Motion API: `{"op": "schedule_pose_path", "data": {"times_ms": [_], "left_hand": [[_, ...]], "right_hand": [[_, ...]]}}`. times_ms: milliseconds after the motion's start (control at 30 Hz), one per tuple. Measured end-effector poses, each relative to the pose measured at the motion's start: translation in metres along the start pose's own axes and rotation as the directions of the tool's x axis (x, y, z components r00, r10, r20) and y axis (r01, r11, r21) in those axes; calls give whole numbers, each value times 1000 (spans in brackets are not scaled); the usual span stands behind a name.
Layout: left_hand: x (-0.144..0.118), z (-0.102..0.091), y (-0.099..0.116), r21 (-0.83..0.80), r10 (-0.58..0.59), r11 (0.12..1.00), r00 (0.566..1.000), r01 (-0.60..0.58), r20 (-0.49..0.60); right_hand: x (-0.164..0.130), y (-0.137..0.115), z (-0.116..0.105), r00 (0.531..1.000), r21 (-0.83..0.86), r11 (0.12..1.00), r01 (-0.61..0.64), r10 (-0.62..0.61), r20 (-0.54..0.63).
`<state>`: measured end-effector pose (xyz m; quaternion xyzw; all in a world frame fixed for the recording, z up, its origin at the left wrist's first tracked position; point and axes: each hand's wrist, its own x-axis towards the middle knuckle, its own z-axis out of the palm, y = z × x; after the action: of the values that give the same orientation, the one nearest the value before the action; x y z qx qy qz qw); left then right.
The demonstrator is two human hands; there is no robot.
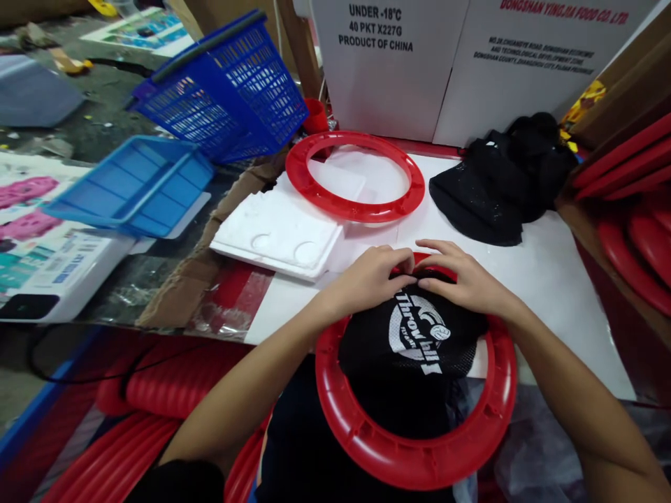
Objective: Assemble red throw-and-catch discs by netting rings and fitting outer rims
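Where the black mesh (414, 342) sat inside the red ring (419, 447), its far edge at twelve o'clock was the point I watched, because both hands met there. I saw the mesh, printed with a white logo, spread across the ring's opening, the ring lying flat at the near edge of the white table (556, 279) and hanging partly over it toward me.

My left hand (367, 276) came in from eight o'clock and my right hand (464, 279) from four o'clock; neither was nearer, since their fingertips touched at the ring's far rim. Both had fingers curled together, pinching the mesh edge against the rim. I could not tell how firmly they gripped.

Beyond the hands, at twelve o'clock, lay a second ring (356, 206), bare, resting on a foam tray (277, 237). At one o'clock a pile of mesh (498, 188) sat against white cartons (388, 63). At ten o'clock stood a blue basket (231, 91), tilted, with a blue tray (131, 185) just below it.
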<state>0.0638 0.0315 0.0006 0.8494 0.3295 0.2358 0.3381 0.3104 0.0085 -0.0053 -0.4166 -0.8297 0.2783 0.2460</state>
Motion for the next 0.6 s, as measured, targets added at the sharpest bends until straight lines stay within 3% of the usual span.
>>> {"op": "schedule_pose_path", "data": {"times_ms": [200, 433, 600], "left_hand": [[8, 4, -9, -187, -72, 981, 996, 61, -54], [14, 10, -10, -230, -119, 968, 989, 97, -86], [12, 14, -12, -251, -133, 963, 983, 98, -126]], "right_hand": [[2, 3, 5, 990, 261, 958, -116, 134, -54], [9, 3, 4, 960, 264, 932, -246, 273, -69], [13, 3, 6, 964, 216, 949, -232, 254, -82]]}}
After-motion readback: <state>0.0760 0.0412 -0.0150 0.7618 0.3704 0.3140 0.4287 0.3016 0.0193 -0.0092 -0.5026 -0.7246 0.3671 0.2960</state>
